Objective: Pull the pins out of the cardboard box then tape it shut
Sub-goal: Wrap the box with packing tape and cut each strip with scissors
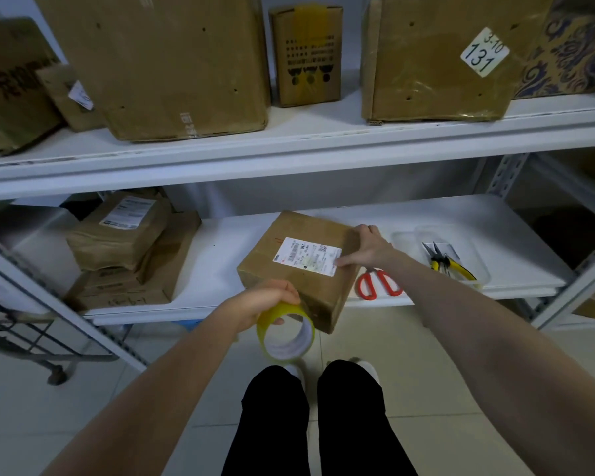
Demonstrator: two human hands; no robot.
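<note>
A brown cardboard box (299, 269) with a white shipping label lies on the lower white shelf (220, 255), its near corner jutting over the shelf's front edge. My right hand (364, 249) holds the box's right edge, thumb on the label and fingers curled over the far side. My left hand (268, 298) grips a roll of yellowish clear tape (285, 333) just in front of the box's near face. No pins are visible on the box.
Red-handled scissors (378, 283) lie right of the box. A clear tray (474, 266) holds yellow-handled pliers (447, 264). Stacked brown parcels (128, 245) sit at the shelf's left. Large boxes (172, 63) fill the upper shelf. A wire cart (31, 338) stands at the left.
</note>
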